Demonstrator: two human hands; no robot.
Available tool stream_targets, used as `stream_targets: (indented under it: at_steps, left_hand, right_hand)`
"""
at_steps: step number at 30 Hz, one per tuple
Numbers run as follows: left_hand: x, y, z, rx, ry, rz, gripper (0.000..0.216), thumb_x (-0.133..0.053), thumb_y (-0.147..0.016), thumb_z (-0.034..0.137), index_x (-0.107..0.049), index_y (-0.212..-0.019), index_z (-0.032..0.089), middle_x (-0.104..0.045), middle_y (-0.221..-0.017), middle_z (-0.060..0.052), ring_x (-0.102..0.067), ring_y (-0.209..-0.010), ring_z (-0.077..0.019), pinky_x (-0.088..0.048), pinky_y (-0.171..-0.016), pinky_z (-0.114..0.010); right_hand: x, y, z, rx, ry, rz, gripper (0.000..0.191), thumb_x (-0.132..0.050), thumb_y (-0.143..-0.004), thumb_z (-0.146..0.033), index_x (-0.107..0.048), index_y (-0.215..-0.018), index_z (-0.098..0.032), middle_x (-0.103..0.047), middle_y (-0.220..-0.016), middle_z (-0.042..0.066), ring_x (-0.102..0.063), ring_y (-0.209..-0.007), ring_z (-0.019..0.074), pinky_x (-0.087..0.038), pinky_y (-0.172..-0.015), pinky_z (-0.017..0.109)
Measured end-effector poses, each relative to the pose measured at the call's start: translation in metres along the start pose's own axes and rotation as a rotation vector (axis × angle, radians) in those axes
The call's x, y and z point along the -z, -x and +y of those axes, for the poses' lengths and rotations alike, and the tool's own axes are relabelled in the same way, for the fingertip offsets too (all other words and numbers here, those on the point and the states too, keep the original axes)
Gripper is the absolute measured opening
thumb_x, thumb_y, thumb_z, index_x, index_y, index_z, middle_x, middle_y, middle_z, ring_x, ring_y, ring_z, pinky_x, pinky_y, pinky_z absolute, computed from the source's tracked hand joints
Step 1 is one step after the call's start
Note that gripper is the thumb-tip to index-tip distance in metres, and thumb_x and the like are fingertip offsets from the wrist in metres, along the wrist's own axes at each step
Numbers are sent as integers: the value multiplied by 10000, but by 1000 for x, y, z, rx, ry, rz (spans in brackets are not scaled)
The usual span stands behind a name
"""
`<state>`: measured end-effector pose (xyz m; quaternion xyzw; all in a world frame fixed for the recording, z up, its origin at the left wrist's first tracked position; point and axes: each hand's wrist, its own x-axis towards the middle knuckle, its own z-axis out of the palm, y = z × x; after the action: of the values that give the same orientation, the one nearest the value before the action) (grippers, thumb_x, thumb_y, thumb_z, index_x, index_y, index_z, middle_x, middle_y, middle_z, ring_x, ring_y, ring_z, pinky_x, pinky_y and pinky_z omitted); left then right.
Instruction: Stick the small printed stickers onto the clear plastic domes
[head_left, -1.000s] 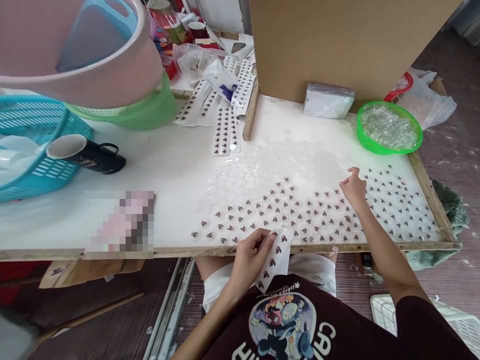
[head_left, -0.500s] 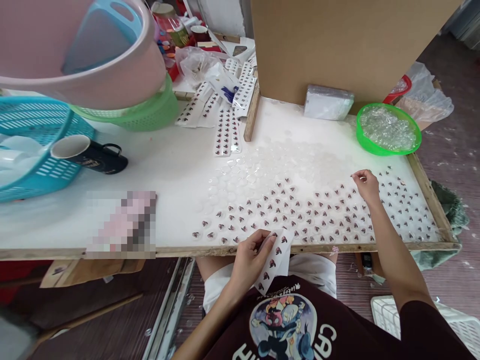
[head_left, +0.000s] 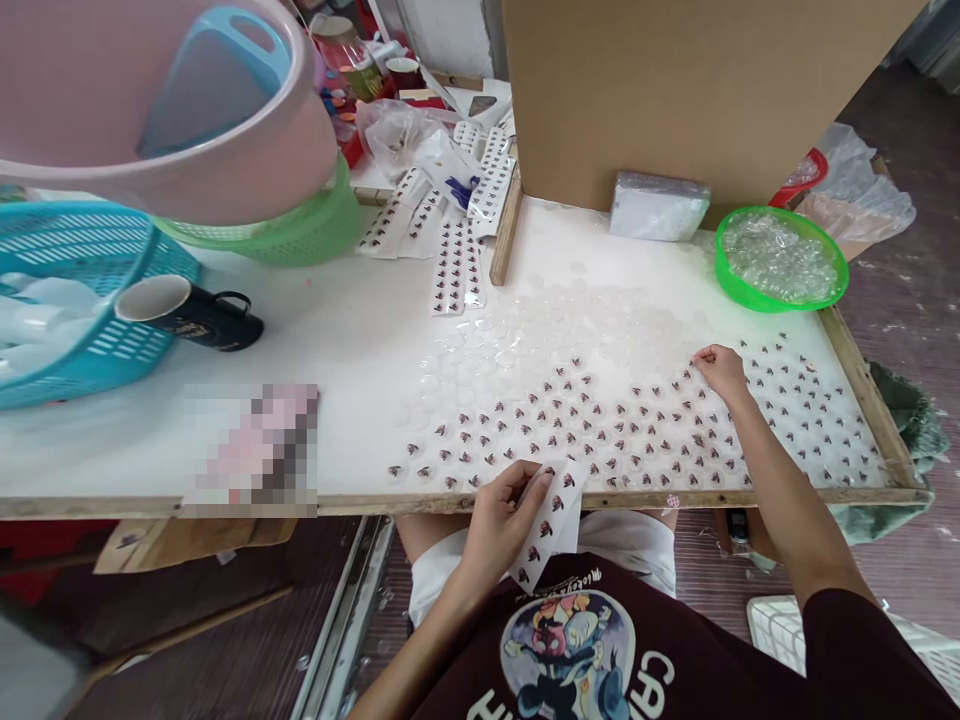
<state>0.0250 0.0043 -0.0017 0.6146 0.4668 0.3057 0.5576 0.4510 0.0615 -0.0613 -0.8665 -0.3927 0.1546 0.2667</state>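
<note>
One sticker sheet (head_left: 552,522), partly under left hand (head_left: 504,515), right hand's (head_left: 721,372) pinch unclear

Table (head_left: 337,330): white, wood-edged, we note.
Discs (head_left: 450,375): we find many, centre to right.
Mug (head_left: 217,320): dark, left.
Bowl (head_left: 748,296): green, right of frame.

From my end I've got a dark mug (head_left: 214,318) just beside a blue basket (head_left: 139,345), a pink tub (head_left: 277,172) above a green basket (head_left: 307,232), plus some big brown cardboard (head_left: 675,90).
</note>
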Motion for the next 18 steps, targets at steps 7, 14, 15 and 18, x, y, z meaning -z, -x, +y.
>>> stream_targets:
  at_steps: [7, 14, 15, 18]
  left_hand:
    - [-1, -1, 4, 26, 29, 21, 258, -606, -889, 397, -629, -770, 169, -571, -669, 7, -488, -623, -129, -375, -565, -230]
    - [-10, -6, 5, 128, 234, 112, 337, -639, -867, 503, -595, -803, 176, -544, -655, 15, -459, -586, -118, -343, -514, -222]
    - [-12, -7, 4, 137, 264, 115, 349, -643, -863, 518, -592, -814, 176, -551, -659, 14, -463, -583, -117, -345, -509, -221]
    - [-17, -8, 3, 144, 306, 109, 368, -648, -861, 540, -586, -837, 178, -565, -665, 14, -472, -571, -114, -361, -507, -218]
  right_hand:
    - [9, 6, -8, -3, 164, 30, 71, -632, -705, -259, -606, -763, -227, -657, -701, 22, -614, -799, 254, -417, -878, 412]
    - [14, 82, -55, 175, -66, 141, 144, -565, -865, -342, -649, -856, -224, -664, -834, 67, -597, -789, 245, -455, -860, 444]
    - [10, 106, -70, 232, -200, 39, 177, -574, -889, -393, -657, -901, -238, -669, -852, 64, -600, -775, 235, -486, -798, 411]
    - [-8, 174, -115, 347, -430, -427, 296, -664, -869, -492, -649, -1074, -279, -685, -944, 55, -632, -830, 231, -526, -703, 364]
